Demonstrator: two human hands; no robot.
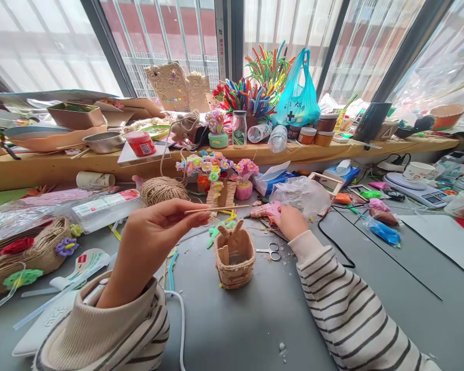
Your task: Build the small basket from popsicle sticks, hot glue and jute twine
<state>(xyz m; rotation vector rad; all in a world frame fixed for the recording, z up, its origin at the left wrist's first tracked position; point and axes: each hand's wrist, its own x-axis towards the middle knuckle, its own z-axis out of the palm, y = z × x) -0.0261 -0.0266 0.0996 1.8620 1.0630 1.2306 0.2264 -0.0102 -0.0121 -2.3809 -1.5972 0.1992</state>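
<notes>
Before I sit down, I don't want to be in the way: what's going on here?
A person's left hand holds a thin stick above the table, roughly level. The right hand grasps a pink glue gun. Between the forearms a small brown basket stands on the table, touched by neither hand, with scissors lying beside it.

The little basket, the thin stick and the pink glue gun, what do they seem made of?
Little basket: probably twine, matte; rough tan strands around its walls. Thin stick: likely plain wood, judging by pale tan colour. Pink glue gun: probably plastic, smooth and moulded-looking.
</notes>
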